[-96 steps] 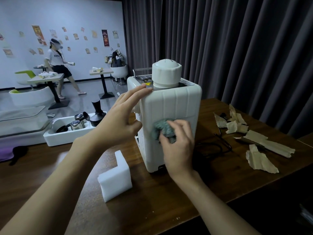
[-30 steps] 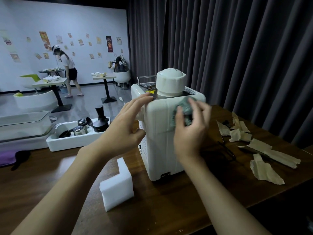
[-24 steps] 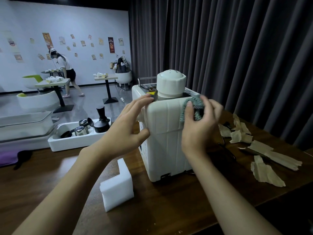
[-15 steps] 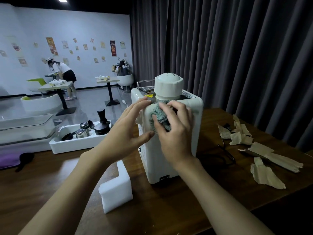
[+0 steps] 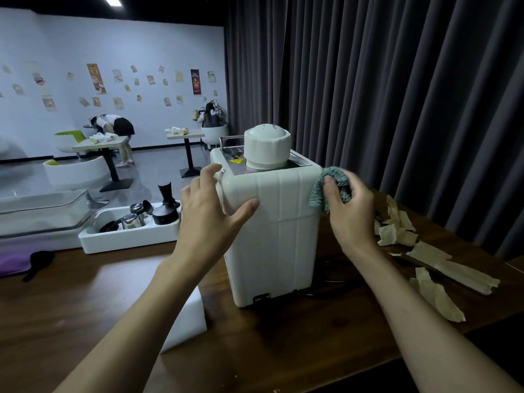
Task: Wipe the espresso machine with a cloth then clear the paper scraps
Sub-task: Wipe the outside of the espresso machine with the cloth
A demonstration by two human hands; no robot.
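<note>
One cloth now at machine corner

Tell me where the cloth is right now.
In the head view, the cloth is bunched in the right hand, pressed against the upper right corner of the espresso machine, left of the paper scraps.

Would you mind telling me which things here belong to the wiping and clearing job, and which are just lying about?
Job in hand: espresso machine, steadied by the left hand; teal cloth, gripped by the right hand; torn paper scraps.
Lying about: white foam block; white tray holding a black tamper and metal cups.
</note>
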